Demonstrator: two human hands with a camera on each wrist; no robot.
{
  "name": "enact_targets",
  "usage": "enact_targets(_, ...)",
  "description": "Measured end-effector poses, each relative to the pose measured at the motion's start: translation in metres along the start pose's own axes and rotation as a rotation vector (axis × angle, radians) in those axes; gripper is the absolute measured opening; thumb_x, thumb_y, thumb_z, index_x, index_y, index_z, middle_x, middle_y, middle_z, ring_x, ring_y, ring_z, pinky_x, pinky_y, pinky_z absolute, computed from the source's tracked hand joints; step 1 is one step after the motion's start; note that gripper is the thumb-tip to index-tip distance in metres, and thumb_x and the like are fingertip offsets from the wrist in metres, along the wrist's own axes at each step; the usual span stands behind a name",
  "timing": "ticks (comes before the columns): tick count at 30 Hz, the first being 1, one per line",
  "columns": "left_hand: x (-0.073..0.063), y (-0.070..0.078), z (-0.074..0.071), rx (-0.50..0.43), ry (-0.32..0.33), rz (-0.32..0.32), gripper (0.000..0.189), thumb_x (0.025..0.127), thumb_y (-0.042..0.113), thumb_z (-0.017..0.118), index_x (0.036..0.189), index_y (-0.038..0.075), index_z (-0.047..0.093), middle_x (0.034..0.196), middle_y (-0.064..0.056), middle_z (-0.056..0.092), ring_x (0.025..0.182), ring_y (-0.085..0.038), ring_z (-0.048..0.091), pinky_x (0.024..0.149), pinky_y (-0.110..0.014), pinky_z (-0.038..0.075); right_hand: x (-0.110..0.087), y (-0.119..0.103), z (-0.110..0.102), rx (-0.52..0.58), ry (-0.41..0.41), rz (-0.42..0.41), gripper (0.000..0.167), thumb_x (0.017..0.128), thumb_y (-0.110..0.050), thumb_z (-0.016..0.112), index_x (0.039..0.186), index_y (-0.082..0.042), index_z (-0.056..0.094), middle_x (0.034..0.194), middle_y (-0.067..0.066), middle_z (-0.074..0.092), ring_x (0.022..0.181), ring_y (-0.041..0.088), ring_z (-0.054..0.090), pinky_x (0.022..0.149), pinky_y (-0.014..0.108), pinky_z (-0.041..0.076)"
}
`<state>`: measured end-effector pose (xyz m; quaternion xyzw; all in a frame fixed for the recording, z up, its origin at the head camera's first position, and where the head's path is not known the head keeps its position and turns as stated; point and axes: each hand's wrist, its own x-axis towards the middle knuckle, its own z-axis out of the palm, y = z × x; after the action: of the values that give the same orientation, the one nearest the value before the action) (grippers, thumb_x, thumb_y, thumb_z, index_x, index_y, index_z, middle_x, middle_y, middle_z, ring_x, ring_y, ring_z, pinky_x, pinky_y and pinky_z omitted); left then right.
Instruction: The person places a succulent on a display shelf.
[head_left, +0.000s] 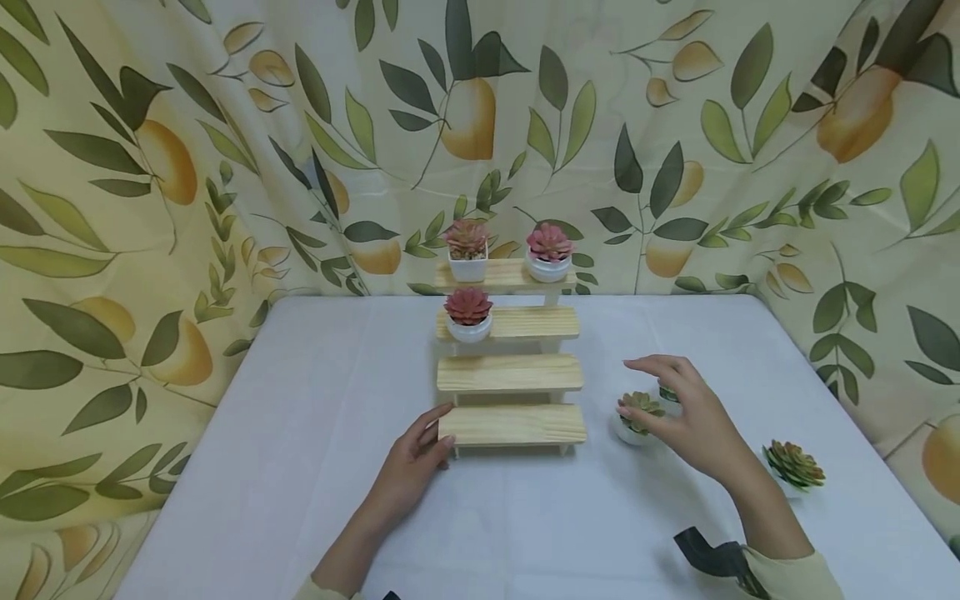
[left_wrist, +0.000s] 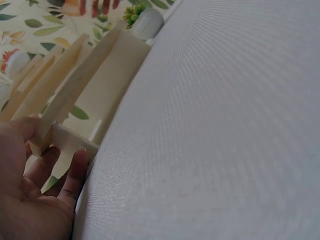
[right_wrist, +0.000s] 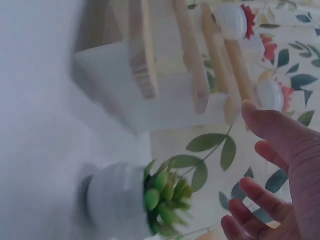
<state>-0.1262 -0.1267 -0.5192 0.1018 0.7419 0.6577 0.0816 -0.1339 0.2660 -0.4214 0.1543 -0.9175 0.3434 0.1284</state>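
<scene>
Before curtain (head_left: 555,125), on counter (head_left: 315,375): stepped stand (head_left: 510,374) with succulents (head_left: 468,308) on upper two tiers (head_left: 534,322), three more succulents (head_left: 797,465) at right.

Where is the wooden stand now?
In the head view, the wooden stand is near the centre, its lowest step's left end gripped by the left hand.

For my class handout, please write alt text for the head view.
A person's left hand grips a four-step wooden stand; the open right hand is near green potted succulents on a white tabletop. Three reddish succulents sit on the stand's top two steps.
</scene>
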Motion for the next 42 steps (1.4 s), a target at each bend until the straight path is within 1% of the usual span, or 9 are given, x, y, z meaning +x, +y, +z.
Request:
enact_targets(6, 0.000, 0.001, -0.002, 0.001, 0.015, 0.006, 0.052, 0.105, 0.020, 0.065, 0.154, 0.022, 0.049, 0.142, -0.011, 0.062, 0.095, -0.025, 0.066, 0.079, -0.033, 0.057, -0.020, 0.020, 0.003, 0.016, -0.010, 0.007, 0.067, 0.081, -0.017, 0.091, 0.142, -0.015, 0.061, 0.139, 0.011, 0.050, 0.128, 0.037, 0.047, 0.094, 0.060, 0.044)
enact_targets(11, 0.000, 0.002, -0.003, -0.017, 0.008, 0.008, 0.052, 0.105, 0.019, 0.065, 0.154, 0.022, 0.049, 0.144, -0.011, 0.060, 0.103, -0.026, 0.065, 0.082, -0.035, 0.058, -0.033, 0.033, 0.010, 0.047, 0.007, 0.029, 0.071, 0.081, -0.014, 0.092, 0.144, -0.017, 0.059, 0.141, 0.005, 0.049, 0.131, 0.026, 0.044, 0.099, 0.036, 0.044)
enact_targets(16, 0.000, 0.002, -0.005, -0.012, 0.027, -0.002, 0.052, 0.104, 0.017, 0.066, 0.153, 0.022, 0.050, 0.143, -0.012, 0.061, 0.103, -0.025, 0.065, 0.081, -0.034, 0.058, -0.044, 0.042, 0.021, 0.111, 0.011, 0.063, 0.076, 0.083, -0.015, 0.090, 0.150, -0.018, 0.054, 0.147, 0.005, 0.047, 0.129, 0.010, 0.042, 0.099, 0.012, 0.037)
enact_targets(20, -0.001, 0.001, -0.005, -0.013, 0.041, -0.007, 0.052, 0.104, 0.016, 0.066, 0.153, 0.023, 0.050, 0.142, -0.012, 0.061, 0.099, -0.025, 0.066, 0.079, -0.033, 0.058, -0.048, 0.047, 0.028, 0.120, 0.012, 0.086, 0.078, 0.085, -0.017, 0.089, 0.153, -0.020, 0.050, 0.151, 0.006, 0.044, 0.128, 0.008, 0.043, 0.099, 0.009, 0.036)
enact_targets(25, -0.002, 0.000, -0.005, -0.011, 0.036, -0.017, 0.052, 0.104, 0.016, 0.066, 0.153, 0.023, 0.050, 0.142, -0.012, 0.061, 0.092, -0.026, 0.066, 0.078, -0.033, 0.057, -0.051, 0.050, 0.032, 0.134, 0.037, 0.081, 0.078, 0.085, -0.009, 0.088, 0.152, -0.019, 0.050, 0.150, 0.007, 0.045, 0.125, 0.005, 0.044, 0.100, 0.010, 0.039)
enact_targets(32, -0.002, -0.001, -0.003, -0.011, 0.033, -0.017, 0.052, 0.104, 0.016, 0.066, 0.153, 0.025, 0.051, 0.142, -0.011, 0.062, 0.093, -0.025, 0.066, 0.078, -0.032, 0.058, -0.053, 0.051, 0.035, 0.149, 0.053, 0.083, 0.078, 0.086, -0.008, 0.087, 0.153, -0.019, 0.050, 0.150, 0.007, 0.048, 0.125, -0.002, 0.044, 0.101, 0.012, 0.041)
enact_targets(34, -0.002, -0.001, -0.002, -0.015, 0.031, -0.011, 0.052, 0.104, 0.015, 0.066, 0.153, 0.023, 0.051, 0.142, -0.012, 0.061, 0.094, -0.025, 0.066, 0.078, -0.033, 0.058, -0.054, 0.051, 0.035, 0.147, 0.042, 0.097, 0.079, 0.087, -0.011, 0.087, 0.155, -0.020, 0.048, 0.152, 0.006, 0.047, 0.127, 0.001, 0.045, 0.100, 0.012, 0.041)
enact_targets(40, 0.000, -0.002, 0.001, -0.022, 0.017, -0.003, 0.052, 0.104, 0.015, 0.065, 0.154, 0.019, 0.050, 0.143, -0.012, 0.060, 0.097, -0.024, 0.066, 0.078, -0.033, 0.058, -0.054, 0.054, 0.037, 0.153, 0.012, 0.134, 0.082, 0.088, -0.016, 0.086, 0.157, -0.019, 0.042, 0.155, 0.008, 0.044, 0.132, 0.029, 0.049, 0.099, 0.010, 0.040)
enact_targets(42, 0.000, -0.003, 0.002, -0.022, 0.009, -0.004, 0.053, 0.104, 0.016, 0.065, 0.154, 0.019, 0.049, 0.144, -0.012, 0.060, 0.096, -0.024, 0.066, 0.078, -0.033, 0.058, -0.054, 0.055, 0.037, 0.163, 0.008, 0.144, 0.082, 0.088, -0.016, 0.086, 0.157, -0.017, 0.042, 0.155, 0.010, 0.044, 0.132, 0.035, 0.049, 0.098, 0.009, 0.040)
